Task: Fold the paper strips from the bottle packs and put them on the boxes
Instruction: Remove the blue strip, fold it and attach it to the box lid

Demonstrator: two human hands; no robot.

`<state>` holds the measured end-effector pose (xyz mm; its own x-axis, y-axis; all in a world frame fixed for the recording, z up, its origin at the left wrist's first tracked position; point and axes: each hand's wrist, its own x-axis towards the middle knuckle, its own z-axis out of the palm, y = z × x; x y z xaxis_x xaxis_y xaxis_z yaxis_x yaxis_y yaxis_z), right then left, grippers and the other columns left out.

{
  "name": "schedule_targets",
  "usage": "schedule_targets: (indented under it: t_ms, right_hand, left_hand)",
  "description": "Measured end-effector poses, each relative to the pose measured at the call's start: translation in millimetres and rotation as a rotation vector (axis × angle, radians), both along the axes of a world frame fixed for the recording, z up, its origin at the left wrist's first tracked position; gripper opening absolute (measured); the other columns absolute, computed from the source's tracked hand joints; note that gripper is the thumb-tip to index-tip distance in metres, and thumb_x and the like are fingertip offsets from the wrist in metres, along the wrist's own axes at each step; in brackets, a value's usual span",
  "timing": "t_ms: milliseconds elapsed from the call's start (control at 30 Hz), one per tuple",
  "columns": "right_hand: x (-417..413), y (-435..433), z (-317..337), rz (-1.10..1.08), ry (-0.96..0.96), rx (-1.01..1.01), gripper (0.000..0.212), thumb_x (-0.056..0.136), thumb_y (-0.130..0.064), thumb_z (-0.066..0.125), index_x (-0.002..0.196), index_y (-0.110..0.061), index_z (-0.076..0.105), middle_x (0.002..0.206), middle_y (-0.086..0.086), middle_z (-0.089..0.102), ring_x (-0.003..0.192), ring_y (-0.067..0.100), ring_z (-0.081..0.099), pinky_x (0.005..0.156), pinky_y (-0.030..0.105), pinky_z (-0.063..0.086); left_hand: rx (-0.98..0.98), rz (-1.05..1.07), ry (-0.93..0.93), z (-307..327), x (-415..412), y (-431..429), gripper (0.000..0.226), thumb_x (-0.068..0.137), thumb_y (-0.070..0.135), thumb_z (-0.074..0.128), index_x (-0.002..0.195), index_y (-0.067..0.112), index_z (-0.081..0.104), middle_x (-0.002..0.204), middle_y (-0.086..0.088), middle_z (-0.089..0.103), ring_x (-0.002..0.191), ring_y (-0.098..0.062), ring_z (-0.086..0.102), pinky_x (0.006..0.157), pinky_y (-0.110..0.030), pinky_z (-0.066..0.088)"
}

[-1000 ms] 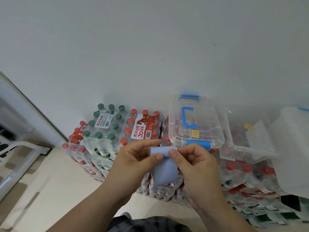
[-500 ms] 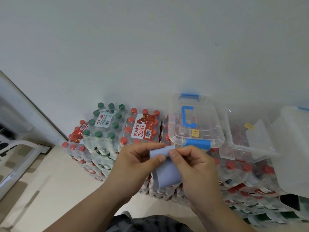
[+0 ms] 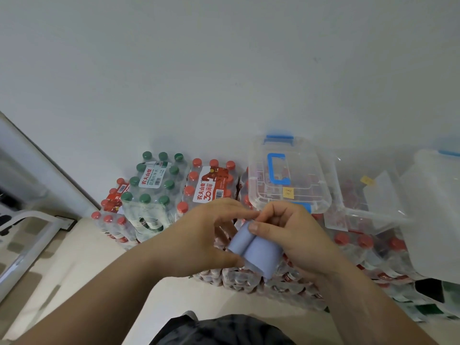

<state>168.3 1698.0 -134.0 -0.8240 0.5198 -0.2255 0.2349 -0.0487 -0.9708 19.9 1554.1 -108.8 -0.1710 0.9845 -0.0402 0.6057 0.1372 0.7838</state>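
1. Right hand [image 3: 292, 236]: thumb pressed on the crease, fingers curled behind; grips the pale blue paper strip [image 3: 257, 252].
2. Left hand [image 3: 199, 236]: thumb under the strip's lower edge, fingers curled to its top; pinches it.
3. Paper strip: doubled over, held just in front of the clear lidded box [image 3: 288, 192].
4. Green-capped bottle pack [image 3: 151, 188], red-capped bottle pack [image 3: 211, 186]: left of the box.

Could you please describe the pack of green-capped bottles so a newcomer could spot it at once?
Look along the foot of the white wall, where shrink-wrapped bottle packs are stacked. Left of the clear plastic box with the blue handle, past one red-capped pack, stands the shrink-wrapped pack of green-capped bottles. Its caps are green; the neighbouring packs' are red.
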Motion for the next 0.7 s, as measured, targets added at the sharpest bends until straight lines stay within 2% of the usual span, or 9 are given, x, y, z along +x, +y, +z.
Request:
schedule_targets:
  t_ms: [100, 200, 300, 400, 567, 633, 700]
  right_hand:
    - [-2.4, -0.6, -0.1, 0.003, 0.013, -0.058, 0.022, 0.083, -0.009, 0.079, 0.083, -0.017, 0.059, 0.082, 0.004, 0.077, 0.079, 0.022, 0.071, 0.074, 0.041, 0.06]
    - [-1.8, -1.2, -1.6, 0.018, 0.016, -0.078, 0.029, 0.08, -0.015, 0.081, 0.091, -0.02, 0.054, 0.09, 0.012, 0.079, 0.089, 0.034, 0.074, 0.078, 0.05, 0.061]
    - [0.2, -1.4, -3.9, 0.036, 0.03, -0.072, 0.034, 0.07, -0.027, 0.083, 0.09, -0.023, 0.055, 0.092, 0.018, 0.078, 0.093, 0.041, 0.073, 0.08, 0.055, 0.06]
    - [0.4, -1.3, -5.5, 0.064, 0.022, -0.076, 0.039, 0.064, -0.034, 0.082, 0.092, -0.024, 0.057, 0.093, 0.017, 0.078, 0.091, 0.036, 0.074, 0.08, 0.051, 0.061]
    - [3.0, 1.4, -8.1, 0.072, -0.033, -0.08, 0.042, 0.07, -0.041, 0.077, 0.109, -0.033, 0.065, 0.087, -0.002, 0.079, 0.091, 0.014, 0.074, 0.085, 0.038, 0.06]
    - [6.0, 4.1, -9.6, 0.106, -0.07, -0.048, 0.033, 0.08, -0.032, 0.078, 0.112, -0.032, 0.07, 0.086, -0.001, 0.078, 0.089, 0.011, 0.074, 0.083, 0.033, 0.06]
    - [9.6, 7.5, -11.6, 0.151, -0.111, -0.019, 0.024, 0.084, -0.023, 0.079, 0.108, -0.028, 0.075, 0.093, -0.003, 0.079, 0.089, 0.007, 0.074, 0.081, 0.028, 0.06]
  left_hand:
    - [0.015, -0.01, -0.014, 1.2, 0.0, 1.5, 0.062, 0.07, 0.021, 0.09, 0.125, 0.031, 0.064, 0.118, 0.018, 0.06, 0.093, -0.013, 0.066, 0.077, -0.028, 0.059]
    - [0.016, -0.026, 0.022, 0.1, -2.7, 1.4, 0.062, 0.067, 0.027, 0.091, 0.123, 0.032, 0.065, 0.116, 0.017, 0.061, 0.096, -0.012, 0.065, 0.08, -0.027, 0.058]
    - [0.028, -0.087, 0.128, 2.0, -2.4, 3.1, 0.063, 0.067, 0.034, 0.09, 0.123, 0.036, 0.063, 0.114, 0.016, 0.061, 0.099, -0.009, 0.062, 0.08, -0.02, 0.055]
    - [0.061, -0.124, 0.217, 2.9, -1.7, 5.0, 0.059, 0.066, 0.036, 0.089, 0.119, 0.037, 0.064, 0.11, 0.014, 0.063, 0.097, -0.008, 0.061, 0.078, -0.019, 0.053]
    - [0.161, -0.003, 0.1, -3.4, -4.6, 1.5, 0.052, 0.057, 0.026, 0.094, 0.103, 0.03, 0.07, 0.1, 0.009, 0.066, 0.087, -0.016, 0.065, 0.072, -0.027, 0.056]
    - [0.18, 0.051, 0.052, -6.9, -6.7, -1.4, 0.05, 0.056, 0.024, 0.095, 0.1, 0.023, 0.072, 0.099, 0.009, 0.066, 0.086, -0.018, 0.065, 0.071, -0.031, 0.057]
    - [0.185, 0.08, -0.013, -11.1, -9.4, -4.5, 0.049, 0.056, 0.025, 0.094, 0.1, 0.021, 0.072, 0.098, 0.006, 0.068, 0.086, -0.021, 0.066, 0.072, -0.038, 0.058]
